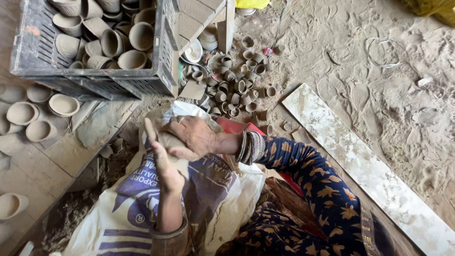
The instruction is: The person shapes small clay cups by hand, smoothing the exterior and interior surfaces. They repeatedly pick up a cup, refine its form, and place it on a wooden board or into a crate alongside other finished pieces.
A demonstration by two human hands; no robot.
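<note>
Both my hands press together on a lump of grey clay [171, 142] above a printed white and blue sack [142, 204] spread over my lap. My left hand [163, 166] comes up from below with the palm against the clay. My right hand [192, 135] wraps over the top of the lump; its wrist carries bangles and a dark blue sleeve with orange flowers. Most of the clay is hidden between the palms.
A dark plastic crate [163, 61] full of unfired clay cups stands at top left. Clay bowls [64, 104] lie on stone slabs to the left. Several small clay cups [237, 85] are scattered on the dirt floor. A pale marble slab [360, 166] runs diagonally at right.
</note>
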